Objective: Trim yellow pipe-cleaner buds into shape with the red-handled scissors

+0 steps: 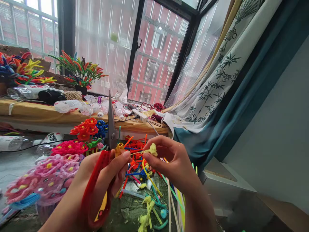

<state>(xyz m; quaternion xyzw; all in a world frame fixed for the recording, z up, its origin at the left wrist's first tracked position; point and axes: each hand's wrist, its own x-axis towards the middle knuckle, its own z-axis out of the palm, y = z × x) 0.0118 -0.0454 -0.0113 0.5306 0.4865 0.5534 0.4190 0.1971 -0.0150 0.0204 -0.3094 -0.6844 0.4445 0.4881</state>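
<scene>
In my left hand (108,174) are red-handled scissors (111,122), their blades pointing up. The thumb and fingertips of that hand also pinch the thin stem end of a pale yellow pipe cleaner piece (152,150). My right hand (170,158) grips the fuzzy, bunched head of this piece between thumb and fingers. A small orange-yellow item (119,149) shows just behind my left fingertips; its kind is unclear. Below the hands, several similar yellow pipe cleaner pieces (146,217) lie on the dark green tabletop (127,209).
Pink pipe cleaner flowers (49,175) stand at the left, with orange-red ones (85,129) behind. Red and blue pipe cleaner scraps (138,141) cover the table's far part. Long pale strips (169,203) lie at right. Plastic bottles (69,105) line the windowsill (43,111).
</scene>
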